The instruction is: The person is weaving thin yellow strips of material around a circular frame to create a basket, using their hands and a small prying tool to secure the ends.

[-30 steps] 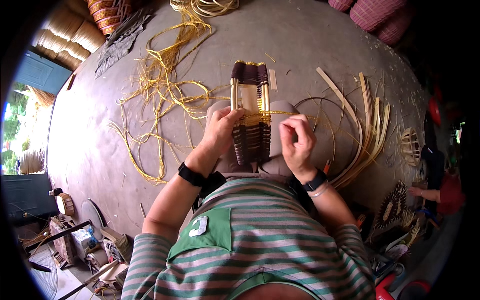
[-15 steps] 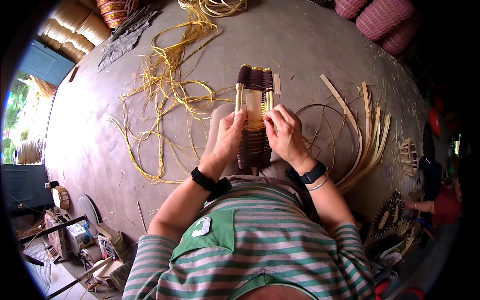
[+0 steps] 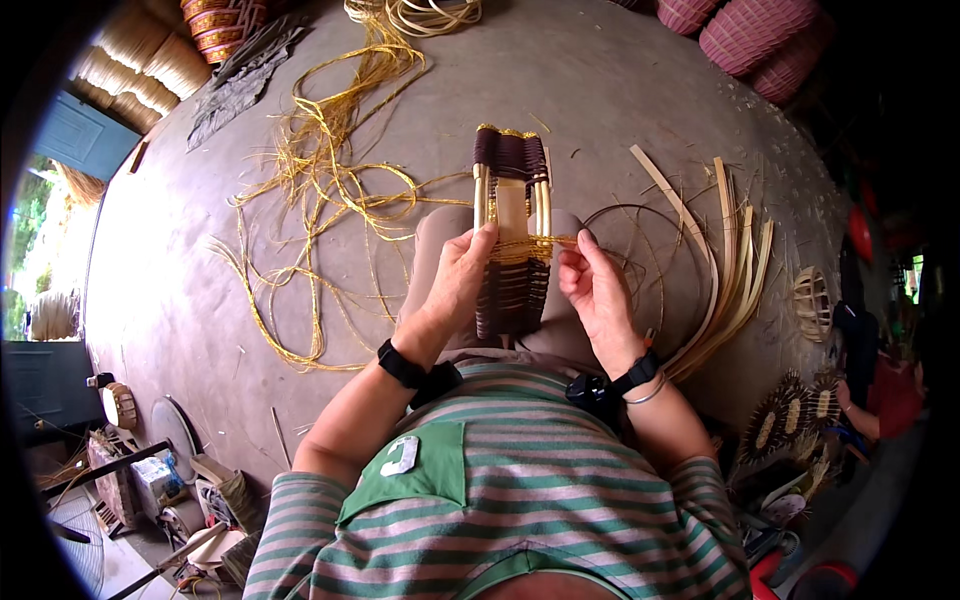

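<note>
A long woven piece (image 3: 513, 295) of dark brown strands over pale rods lies upright across my lap, its far end edged in gold. My left hand (image 3: 462, 275) grips its left side, thumb along the rods. A flat pale strip (image 3: 511, 208) runs up its middle. Gold cord (image 3: 518, 248) crosses the weave there, and its free length stretches out to the right. My right hand (image 3: 600, 283) pinches that cord between thumb and finger, a little apart from the woven piece's right edge.
Tangled gold cord (image 3: 345, 190) spreads over the floor at left. Pale split strips (image 3: 735, 270) fan out at right beside a dark hoop. Pink baskets (image 3: 760, 45) stand at the far right. Tools and a stool clutter the lower left. Another person's arm (image 3: 858, 412) shows at the right edge.
My right hand has moved right, away from the woven piece, drawing the gold cord out with it. My left hand keeps its hold on the left side.
</note>
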A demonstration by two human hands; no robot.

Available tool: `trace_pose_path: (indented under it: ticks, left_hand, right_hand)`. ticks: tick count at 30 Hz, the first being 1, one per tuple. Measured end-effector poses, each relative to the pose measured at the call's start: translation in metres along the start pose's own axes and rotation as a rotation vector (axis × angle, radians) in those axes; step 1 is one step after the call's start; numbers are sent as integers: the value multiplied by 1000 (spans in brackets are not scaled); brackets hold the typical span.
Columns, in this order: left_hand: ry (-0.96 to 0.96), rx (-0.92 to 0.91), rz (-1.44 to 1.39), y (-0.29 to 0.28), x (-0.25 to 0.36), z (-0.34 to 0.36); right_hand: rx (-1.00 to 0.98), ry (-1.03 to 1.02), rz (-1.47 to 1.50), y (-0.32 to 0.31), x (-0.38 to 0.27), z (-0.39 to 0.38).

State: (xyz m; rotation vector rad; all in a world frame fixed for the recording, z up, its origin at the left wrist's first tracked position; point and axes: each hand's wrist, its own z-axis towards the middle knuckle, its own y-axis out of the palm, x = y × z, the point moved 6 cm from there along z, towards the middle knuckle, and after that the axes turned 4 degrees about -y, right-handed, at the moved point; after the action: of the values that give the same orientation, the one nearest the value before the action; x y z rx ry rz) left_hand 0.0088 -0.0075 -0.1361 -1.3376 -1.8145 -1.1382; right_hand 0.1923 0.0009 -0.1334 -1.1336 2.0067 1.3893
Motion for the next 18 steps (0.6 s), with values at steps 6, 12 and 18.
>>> trace_pose_path:
  ticks: [6,12,18]
  left_hand:
    - [62,8,72,-2,5,0]
    - [14,-23,151,-3,10,-10]
    - [-118,-42,53,5,13,-16]
  right_hand:
    - [-108,-13,117,-1,-6,-8]
    - [-67,357,721,-29,11,18]
    - [-86,452,418,-21,25,50]
